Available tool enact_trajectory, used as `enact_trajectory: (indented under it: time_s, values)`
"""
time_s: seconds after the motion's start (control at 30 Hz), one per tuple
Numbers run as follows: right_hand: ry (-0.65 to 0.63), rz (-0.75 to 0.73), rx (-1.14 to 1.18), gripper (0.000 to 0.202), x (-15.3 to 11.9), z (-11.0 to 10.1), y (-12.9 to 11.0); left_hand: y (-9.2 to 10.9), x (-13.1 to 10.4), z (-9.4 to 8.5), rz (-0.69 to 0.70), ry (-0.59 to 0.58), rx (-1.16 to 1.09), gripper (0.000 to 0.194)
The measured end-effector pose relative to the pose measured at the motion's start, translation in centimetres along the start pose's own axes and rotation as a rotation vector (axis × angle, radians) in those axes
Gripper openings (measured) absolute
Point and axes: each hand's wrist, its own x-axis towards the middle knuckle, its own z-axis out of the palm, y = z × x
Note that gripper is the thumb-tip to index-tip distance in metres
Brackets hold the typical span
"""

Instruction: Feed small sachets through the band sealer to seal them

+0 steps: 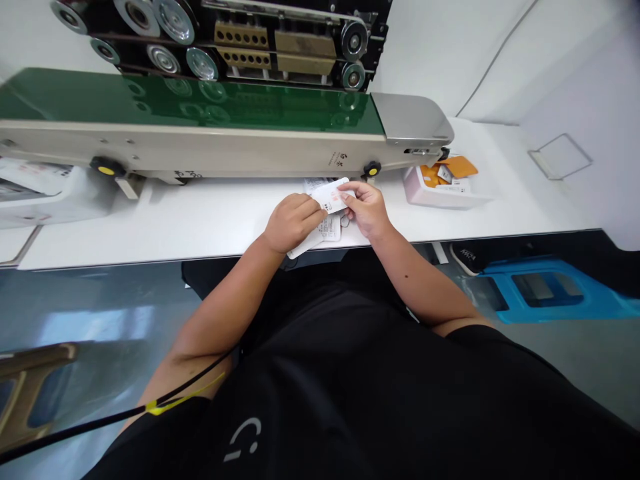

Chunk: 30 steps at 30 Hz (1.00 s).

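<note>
A small white packet [330, 196] with red and black print is held between both hands, just in front of the machine. My left hand [294, 221] has its fingers curled over the packet's left end. On the right end, my right hand [366, 207] pinches it between thumb and fingers. Beneath the hands, more white printed packets [330, 229] lie on the white table [220, 223], one reaching the front edge. Another printed packet is partly hidden behind the held one, by the machine's base.
A long machine [240, 152] with a green belt [200, 107] and metal wheels spans the table's back. At right stands a white bin [440, 195] with orange and white packets; at left, another white bin [80, 197]. A blue stool [560, 293] is below right, a brown one [30, 390] below left.
</note>
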Motion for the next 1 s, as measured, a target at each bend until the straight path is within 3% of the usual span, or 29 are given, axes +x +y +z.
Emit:
enact_trajectory:
  time_s: [0.2,0.5,0.8,1.0]
  values:
    - [0.029,-0.028,-0.038,0.034,-0.1,0.1,0.0,0.3,-0.1,-0.3,-0.05,-0.033,0.093,0.021]
    - [0.07,-0.031,-0.103,0.03,-0.3,0.2,-0.1,0.5,0.2,-0.6,-0.132,-0.082,0.021,0.025]
    - [0.063,-0.067,-0.135,0.03,-0.4,0.1,0.2,0.2,0.5,0.5,-0.208,-0.17,0.066,0.027]
    - [0.133,-0.096,-0.149,0.032,-0.4,0.0,0.1,0.0,0.1,0.5,-0.204,-0.138,0.064,0.028]
